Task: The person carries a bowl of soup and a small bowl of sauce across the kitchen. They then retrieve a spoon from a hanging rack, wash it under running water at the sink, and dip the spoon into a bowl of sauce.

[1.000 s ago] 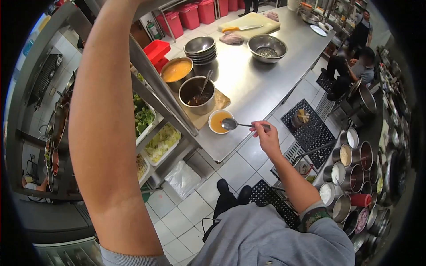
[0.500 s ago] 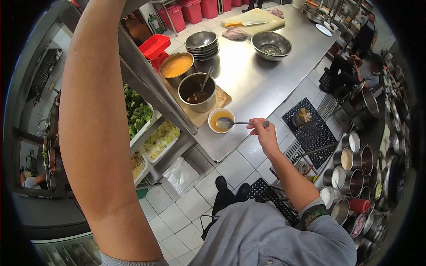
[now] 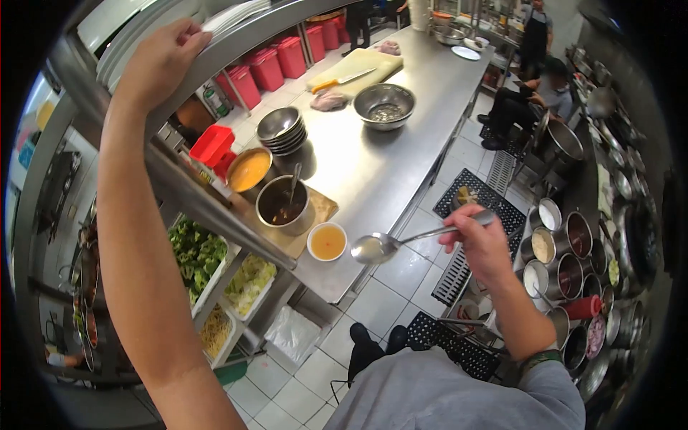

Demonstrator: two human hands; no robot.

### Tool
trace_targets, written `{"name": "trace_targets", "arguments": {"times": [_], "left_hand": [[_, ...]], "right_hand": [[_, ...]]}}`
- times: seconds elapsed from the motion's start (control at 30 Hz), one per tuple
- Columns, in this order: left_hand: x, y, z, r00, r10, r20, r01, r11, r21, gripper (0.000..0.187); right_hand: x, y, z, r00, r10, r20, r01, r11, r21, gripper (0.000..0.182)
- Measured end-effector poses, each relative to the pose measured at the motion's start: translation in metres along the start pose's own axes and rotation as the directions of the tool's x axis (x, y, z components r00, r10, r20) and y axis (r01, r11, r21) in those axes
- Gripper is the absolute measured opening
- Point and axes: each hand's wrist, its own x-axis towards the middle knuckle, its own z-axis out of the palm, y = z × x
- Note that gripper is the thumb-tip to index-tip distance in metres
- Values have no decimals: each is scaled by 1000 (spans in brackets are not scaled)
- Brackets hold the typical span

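My right hand (image 3: 479, 240) grips a metal spoon (image 3: 376, 248) by its handle. The spoon's bowl holds a little pale liquid and hangs in the air just right of a white cup (image 3: 328, 241) of orange-yellow liquid. That cup stands at the counter's near corner. Up at the left, my left hand (image 3: 159, 61) is at the overhead shelf's edge with curled fingers, beside white flat things (image 3: 236, 13); what its fingertips hold, if anything, is hidden. Behind the cup are a pot of dark sauce (image 3: 283, 204) with a utensil in it and a pot of orange liquid (image 3: 250, 170).
Stacked metal bowls (image 3: 281, 130), a larger metal bowl (image 3: 385, 107) and a yellow-handled knife (image 3: 344, 80) on a cutting board (image 3: 390, 63) occupy the steel counter (image 3: 401, 165). Broccoli (image 3: 195, 251) lies below left. Several sauce pots (image 3: 570, 276) line the right; a person sits beyond.
My right hand has lifted the spoon out of the cup and moved it right. My left hand has come into view at the shelf. The camera view has shifted.
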Motion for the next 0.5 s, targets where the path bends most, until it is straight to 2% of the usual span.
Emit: {"name": "trace_targets", "arguments": {"times": [0.27,0.5], "left_hand": [[-1,-3,2,1000,-3,19,4,999,-35,33],[-1,-2,2,996,-53,70,59,994,-96,33]], "right_hand": [[-73,-120,-18,974,-225,30,225,974,-30,23],[-108,-154,-15,884,-431,180,444,895,-40,22]]}}
